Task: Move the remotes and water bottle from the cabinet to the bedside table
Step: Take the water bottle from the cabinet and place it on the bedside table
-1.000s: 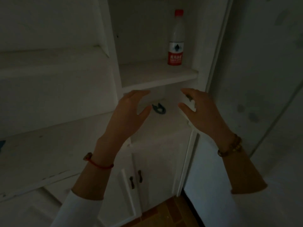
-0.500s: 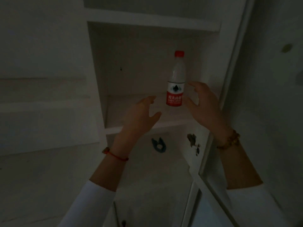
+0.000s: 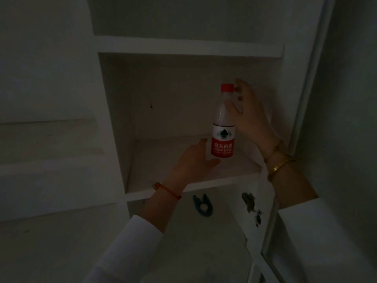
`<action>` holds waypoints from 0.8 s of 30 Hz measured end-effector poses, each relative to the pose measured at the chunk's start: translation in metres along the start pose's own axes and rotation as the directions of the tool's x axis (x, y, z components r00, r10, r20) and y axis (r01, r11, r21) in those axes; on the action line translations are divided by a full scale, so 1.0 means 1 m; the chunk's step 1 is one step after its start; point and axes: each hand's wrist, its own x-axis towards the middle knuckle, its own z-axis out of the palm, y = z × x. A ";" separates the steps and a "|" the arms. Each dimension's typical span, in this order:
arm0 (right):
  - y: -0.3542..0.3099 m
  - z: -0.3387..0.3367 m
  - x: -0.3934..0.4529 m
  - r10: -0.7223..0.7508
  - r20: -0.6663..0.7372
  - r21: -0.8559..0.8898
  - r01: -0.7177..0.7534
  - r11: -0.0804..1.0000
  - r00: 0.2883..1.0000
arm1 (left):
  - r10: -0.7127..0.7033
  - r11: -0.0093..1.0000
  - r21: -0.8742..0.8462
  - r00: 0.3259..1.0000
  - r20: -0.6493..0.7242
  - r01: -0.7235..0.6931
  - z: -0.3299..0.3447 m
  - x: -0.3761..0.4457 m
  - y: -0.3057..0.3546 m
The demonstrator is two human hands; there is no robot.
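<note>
The open white cabinet compartment (image 3: pixel 130 111) is bounded by a shelf board above, side walls left and right and a front lip (image 3: pixel 204 185) below, with bare shelf floor to the left of the clear plastic water bottle with red cap and red label (image 3: pixel 223 127). On the lower shelf lies a small blue ring-shaped clip (image 3: pixel 203 205) beside dark chipped patches on the right wall, both well below the bottle. The bottle stands upright toward the right of the shelf, with the left hand (image 3: pixel 193 160) spread open just below-left of its label and not clearly touching, and the right hand (image 3: pixel 247 111), fingers loosely spread, against its neck and shoulder from the right, though I cannot tell whether it grips.
</note>
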 end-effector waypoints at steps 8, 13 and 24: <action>0.004 0.009 0.015 0.010 -0.058 0.070 -0.006 0.998 0.998 | 0.046 0.993 -0.108 0.997 0.065 -0.039 0.004 0.005 0.006; 0.003 0.008 0.018 -0.001 -0.032 0.025 0.002 1.000 0.999 | 0.036 0.989 -0.145 0.997 0.066 -0.026 0.006 0.005 0.008; -0.027 -0.006 -0.001 -0.017 -0.247 0.140 0.053 0.989 0.969 | 0.117 0.985 -0.124 0.992 -0.052 -0.122 -0.002 -0.009 0.008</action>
